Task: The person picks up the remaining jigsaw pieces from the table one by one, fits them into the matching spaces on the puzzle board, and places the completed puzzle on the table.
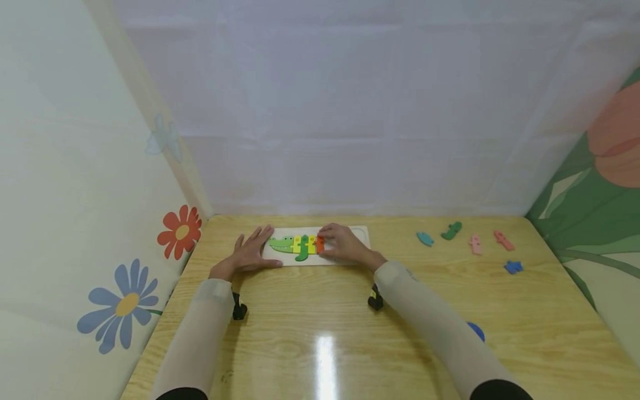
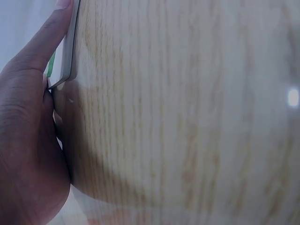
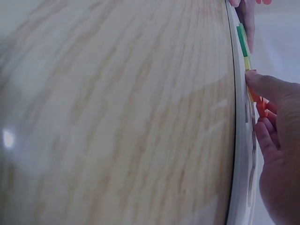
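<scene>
A white puzzle board (image 1: 360,236) lies near the table's back edge, with crocodile pieces in its left part: a green head (image 1: 282,245), yellow body pieces and a green piece with a leg (image 1: 301,255). My left hand (image 1: 254,253) rests across the board's left end, fingers spread at the far side and the thumb straight along the near edge. My right hand (image 1: 345,244) pinches an orange-red puzzle piece (image 3: 260,107) between thumb and fingers, right beside the last yellow piece (image 1: 312,244). The right hand partly hides that piece and the board's right half.
To the right on the wooden table (image 1: 310,316) lie loose pieces: a light blue one (image 1: 425,239), a green one (image 1: 451,230), two pink ones (image 1: 504,240) and a blue one (image 1: 513,267). A round blue thing (image 1: 476,331) shows partly behind the right sleeve. White cloth walls the back.
</scene>
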`<move>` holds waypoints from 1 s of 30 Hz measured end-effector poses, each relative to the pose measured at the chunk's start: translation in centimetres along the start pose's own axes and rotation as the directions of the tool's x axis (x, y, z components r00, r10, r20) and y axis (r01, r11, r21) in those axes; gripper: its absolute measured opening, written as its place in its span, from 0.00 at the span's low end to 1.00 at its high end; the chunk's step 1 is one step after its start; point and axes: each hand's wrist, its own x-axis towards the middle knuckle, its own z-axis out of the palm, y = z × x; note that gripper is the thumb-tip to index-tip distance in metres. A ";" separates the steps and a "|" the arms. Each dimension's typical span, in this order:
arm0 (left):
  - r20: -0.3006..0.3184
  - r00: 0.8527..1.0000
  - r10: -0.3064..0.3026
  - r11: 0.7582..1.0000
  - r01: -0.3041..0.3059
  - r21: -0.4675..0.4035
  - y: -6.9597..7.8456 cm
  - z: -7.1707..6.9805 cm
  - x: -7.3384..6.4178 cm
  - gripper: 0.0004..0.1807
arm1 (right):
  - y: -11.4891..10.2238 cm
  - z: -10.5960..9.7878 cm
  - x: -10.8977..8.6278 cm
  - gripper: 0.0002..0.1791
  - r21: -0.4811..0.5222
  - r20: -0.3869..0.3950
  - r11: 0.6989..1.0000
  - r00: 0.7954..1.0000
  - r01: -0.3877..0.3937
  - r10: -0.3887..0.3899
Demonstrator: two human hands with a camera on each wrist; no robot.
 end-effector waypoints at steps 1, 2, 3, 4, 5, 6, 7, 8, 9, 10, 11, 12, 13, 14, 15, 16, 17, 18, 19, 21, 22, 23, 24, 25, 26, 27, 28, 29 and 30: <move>-0.002 1.000 0.001 1.000 -0.001 -0.004 -0.1 0.0 0.1 0.69 | 0.0 0.0 0.0 0.31 0.000 0.007 1.000 1.000 -0.007 0.007; -0.003 1.000 0.001 1.000 -0.001 -0.005 -0.1 0.1 0.1 0.69 | 0.0 0.1 0.0 0.31 0.003 0.012 1.000 1.000 -0.014 0.014; -0.005 1.000 0.003 1.000 -0.003 -0.006 -0.2 0.1 0.1 0.69 | -0.1 0.1 0.0 0.32 0.006 0.018 1.000 1.000 -0.022 0.022; -0.005 1.000 0.003 1.000 -0.003 -0.007 -0.2 0.1 0.1 0.69 | -0.1 0.1 0.0 0.32 0.010 0.023 1.000 0.999 -0.030 0.030; -0.004 1.000 0.003 1.000 -0.003 -0.005 -0.1 0.1 0.0 0.69 | -0.1 0.1 0.1 0.32 0.013 0.028 0.999 0.999 -0.036 0.036; -0.003 1.000 0.003 1.000 -0.003 -0.002 0.0 0.0 0.0 0.69 | -0.2 0.1 0.1 0.32 0.016 0.034 0.999 0.998 -0.046 0.045; -0.001 1.000 0.004 1.000 -0.004 0.002 0.1 0.0 -0.1 0.70 | -0.2 0.1 0.1 0.32 0.020 0.039 0.998 0.998 -0.054 0.054; 0.000 1.000 0.005 1.000 -0.005 0.001 0.2 -0.1 -0.1 0.70 | -0.2 0.0 0.1 0.32 0.026 0.043 0.998 0.997 -0.064 0.063; 0.002 1.000 0.005 1.000 -0.005 0.000 0.4 -0.2 -0.2 0.70 | -0.2 0.0 0.1 0.32 0.032 0.048 0.997 0.996 -0.075 0.073; 0.003 1.000 0.004 1.000 -0.004 0.002 0.5 -0.3 -0.3 0.70 | -0.2 0.0 0.1 0.32 0.038 0.054 0.996 0.995 -0.085 0.083; 0.005 1.000 0.000 1.000 0.000 0.005 0.7 -0.4 -0.3 0.69 | -0.2 0.0 0.1 0.32 0.042 0.061 0.995 0.994 -0.094 0.092; 0.005 1.000 -0.002 1.000 0.002 0.004 0.8 -0.5 -0.4 0.69 | -0.2 0.0 0.2 0.33 0.046 0.067 0.994 0.993 -0.103 0.100; 0.005 1.000 -0.003 1.000 0.003 0.005 1.0 -0.6 -0.4 0.68 | -0.2 0.0 0.2 0.33 0.048 0.074 0.993 0.992 -0.110 0.107; 0.004 1.000 -0.005 1.000 0.005 0.004 1.1 -0.7 -0.4 0.68 | -0.2 -0.1 0.2 0.33 0.051 0.080 0.992 0.991 -0.114 0.110; 0.005 1.000 -0.008 1.000 0.008 0.009 1.1 -0.7 -0.5 0.67 | -0.2 -0.1 0.2 0.33 0.051 0.085 0.992 0.990 -0.114 0.110; 0.005 1.000 -0.011 1.000 0.011 0.014 1.2 -0.7 -0.5 0.67 | -0.2 -0.1 0.2 0.33 0.054 0.090 0.992 0.990 -0.113 0.108; 0.006 1.000 -0.013 1.000 0.013 0.015 1.2 -0.7 -0.6 0.66 | -0.3 -0.2 0.2 0.34 0.057 0.094 0.992 0.990 -0.111 0.106; 0.004 1.000 -0.012 1.000 0.012 0.016 1.3 -0.7 -0.6 0.66 | -0.3 -0.2 0.2 0.34 0.059 0.096 0.992 0.990 -0.109 0.103; 0.004 1.000 -0.012 1.000 0.012 0.017 1.3 -0.7 -0.6 0.66 | -0.4 -0.2 0.2 0.34 0.060 0.098 0.993 0.990 -0.106 0.100; 0.005 1.000 -0.014 1.000 0.013 0.015 1.3 -0.6 -0.6 0.66 | -0.4 -0.2 0.2 0.33 0.067 0.099 0.992 0.990 -0.108 0.101; 0.005 1.000 -0.014 1.000 0.014 0.014 1.3 -0.6 -0.6 0.66 | -0.4 -0.2 0.2 0.33 0.066 0.099 0.992 0.990 -0.110 0.104; 0.005 1.000 -0.015 1.000 0.015 0.014 1.2 -0.6 -0.6 0.66 | -0.4 -0.2 0.2 0.33 0.067 0.101 0.991 0.989 -0.117 0.110; 0.006 1.000 -0.016 1.000 0.016 0.013 1.2 -0.6 -0.6 0.66 | -0.4 -0.2 0.2 0.33 0.069 0.103 0.990 0.988 -0.126 0.119; 0.005 1.000 -0.016 1.000 0.016 0.013 1.2 -0.6 -0.6 0.67 | -0.4 -0.2 0.2 0.33 0.073 0.105 0.988 0.986 -0.135 0.127; 0.004 1.000 -0.016 1.000 0.016 0.011 1.2 -0.6 -0.6 0.67 | -0.4 -0.2 0.2 0.33 0.077 0.107 0.986 0.985 -0.145 0.136; 0.002 1.000 -0.015 1.000 0.015 0.009 1.2 -0.6 -0.6 0.67 | -0.4 -0.2 0.2 0.33 0.079 0.110 0.985 0.983 -0.154 0.145; 0.001 1.000 -0.013 1.000 0.013 0.006 1.2 -0.6 -0.6 0.67 | -0.4 -0.2 0.2 0.33 0.084 0.109 0.983 0.982 -0.160 0.151; 0.000 1.000 -0.011 1.000 0.011 0.001 1.2 -0.6 -0.6 0.67 | -0.4 -0.3 0.2 0.34 0.090 0.111 0.982 0.981 -0.167 0.157; -0.001 1.000 -0.009 1.000 0.009 -0.003 1.2 -0.6 -0.6 0.67 | -0.5 -0.3 0.2 0.34 0.093 0.110 0.981 0.981 -0.170 0.160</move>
